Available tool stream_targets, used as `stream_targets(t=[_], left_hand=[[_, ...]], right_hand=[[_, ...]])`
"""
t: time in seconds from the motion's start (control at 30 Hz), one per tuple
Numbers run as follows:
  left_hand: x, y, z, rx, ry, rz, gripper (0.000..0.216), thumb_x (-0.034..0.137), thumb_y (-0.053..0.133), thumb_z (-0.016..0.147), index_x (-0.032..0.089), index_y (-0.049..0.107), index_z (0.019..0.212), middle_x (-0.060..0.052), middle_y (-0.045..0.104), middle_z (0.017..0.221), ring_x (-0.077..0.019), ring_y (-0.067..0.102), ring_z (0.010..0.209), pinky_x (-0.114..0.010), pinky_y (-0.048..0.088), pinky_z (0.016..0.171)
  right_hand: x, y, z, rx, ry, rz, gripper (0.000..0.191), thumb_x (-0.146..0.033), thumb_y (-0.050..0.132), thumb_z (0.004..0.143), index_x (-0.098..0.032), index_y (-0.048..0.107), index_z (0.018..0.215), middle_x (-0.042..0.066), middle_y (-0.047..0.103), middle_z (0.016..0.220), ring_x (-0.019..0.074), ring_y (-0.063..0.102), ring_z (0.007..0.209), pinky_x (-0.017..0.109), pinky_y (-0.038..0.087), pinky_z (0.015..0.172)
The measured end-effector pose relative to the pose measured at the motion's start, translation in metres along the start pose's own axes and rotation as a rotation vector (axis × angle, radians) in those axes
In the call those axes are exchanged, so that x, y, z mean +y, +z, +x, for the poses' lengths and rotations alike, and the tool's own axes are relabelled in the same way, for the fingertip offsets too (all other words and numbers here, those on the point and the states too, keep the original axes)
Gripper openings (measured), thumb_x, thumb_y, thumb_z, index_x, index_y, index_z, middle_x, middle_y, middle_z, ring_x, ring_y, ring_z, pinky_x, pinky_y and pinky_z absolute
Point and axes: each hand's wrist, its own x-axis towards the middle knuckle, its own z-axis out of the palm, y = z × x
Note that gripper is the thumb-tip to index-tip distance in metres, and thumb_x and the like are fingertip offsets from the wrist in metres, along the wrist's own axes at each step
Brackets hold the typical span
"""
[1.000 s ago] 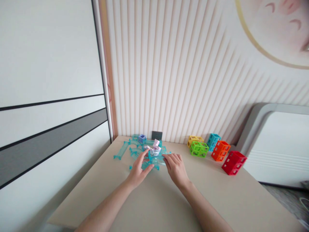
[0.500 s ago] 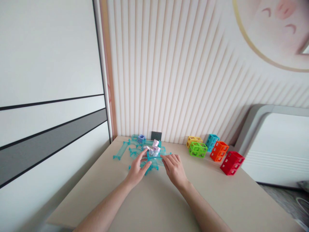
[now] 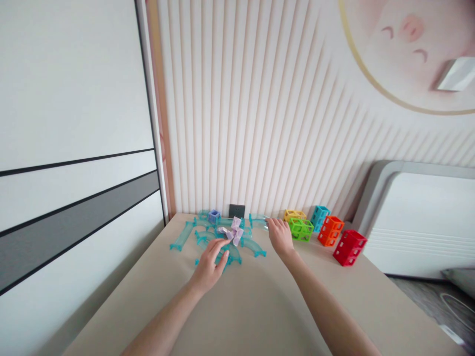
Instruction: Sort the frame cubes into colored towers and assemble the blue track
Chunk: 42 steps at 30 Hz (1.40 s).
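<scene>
A pile of clear teal track pieces [image 3: 208, 236] lies on the beige table [image 3: 245, 306] near the wall, with pale lilac pieces [image 3: 235, 230] on top. My left hand [image 3: 210, 264] rests at the near edge of the pile, fingers stretched out and touching a curved teal piece. My right hand [image 3: 280, 236] has reached toward the wall and its fingers are closed on one clear teal track piece [image 3: 258, 220], held just above the table. A small blue-violet cube [image 3: 213, 216] stands at the back of the pile.
Openwork block frames stand along the wall at right: yellow [image 3: 293, 214], green [image 3: 301, 229], cyan [image 3: 319, 216], orange [image 3: 330, 230] and red [image 3: 349, 247]. A dark wall socket [image 3: 236, 210] sits behind the pile. A white cabinet [image 3: 423, 222] stands past the table's right end.
My right hand left the middle of the pile and moved back and right toward the wall, with a teal track piece in it. My left hand stayed at the pile. The view shifted slightly.
</scene>
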Motion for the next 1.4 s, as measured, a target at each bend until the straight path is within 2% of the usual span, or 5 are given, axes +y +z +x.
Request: stream_targets(t=[0.2, 0.53, 0.87, 1.2, 1.4], left_hand=[[0.004, -0.002, 0.000, -0.073, 0.055, 0.011, 0.024, 0.026, 0.045, 0.100, 0.023, 0.069, 0.101, -0.008, 0.069, 0.103, -0.0206, 0.067, 0.100, -0.035, 0.056, 0.091], [0.003, -0.003, 0.002, -0.112, 0.061, -0.003, 0.020, 0.020, 0.048, 0.099, 0.022, 0.068, 0.098, -0.007, 0.069, 0.098, -0.0198, 0.066, 0.098, -0.034, 0.054, 0.089], [0.004, -0.005, 0.003, -0.137, 0.067, 0.012, 0.019, 0.019, 0.048, 0.099, 0.021, 0.067, 0.098, -0.006, 0.069, 0.097, -0.0193, 0.065, 0.098, -0.033, 0.053, 0.090], [0.007, -0.001, 0.002, -0.152, 0.124, 0.025, 0.017, 0.015, 0.051, 0.097, 0.021, 0.067, 0.094, -0.005, 0.069, 0.094, -0.0192, 0.064, 0.097, -0.033, 0.052, 0.091], [-0.004, -0.001, 0.002, -0.176, 0.076, 0.081, 0.018, 0.019, 0.052, 0.097, 0.021, 0.068, 0.092, -0.006, 0.070, 0.096, -0.0199, 0.064, 0.098, -0.035, 0.051, 0.093]], right_hand=[[0.007, 0.026, 0.026, -0.117, 0.034, -0.067, 0.023, -0.011, 0.047, 0.099, -0.018, 0.067, 0.109, 0.014, 0.073, 0.103, 0.0275, 0.065, 0.100, 0.035, 0.038, 0.080], [0.009, 0.052, 0.045, -0.202, 0.023, -0.121, 0.025, -0.008, 0.046, 0.098, -0.016, 0.067, 0.107, 0.016, 0.073, 0.108, 0.0279, 0.066, 0.105, 0.036, 0.041, 0.083], [0.015, 0.053, 0.057, -0.187, 0.027, -0.051, 0.026, -0.005, 0.048, 0.095, -0.014, 0.070, 0.105, 0.018, 0.072, 0.106, 0.0280, 0.064, 0.103, 0.037, 0.041, 0.086], [-0.030, 0.016, -0.044, -0.060, 0.012, 0.203, 0.032, -0.033, 0.045, 0.103, -0.022, 0.065, 0.125, 0.011, 0.067, 0.126, 0.0237, 0.060, 0.117, 0.034, 0.044, 0.098], [-0.036, 0.017, -0.072, -0.196, 0.015, 0.434, 0.043, -0.037, 0.058, 0.095, -0.022, 0.059, 0.135, 0.013, 0.066, 0.131, 0.0284, 0.060, 0.120, 0.040, 0.044, 0.103]])
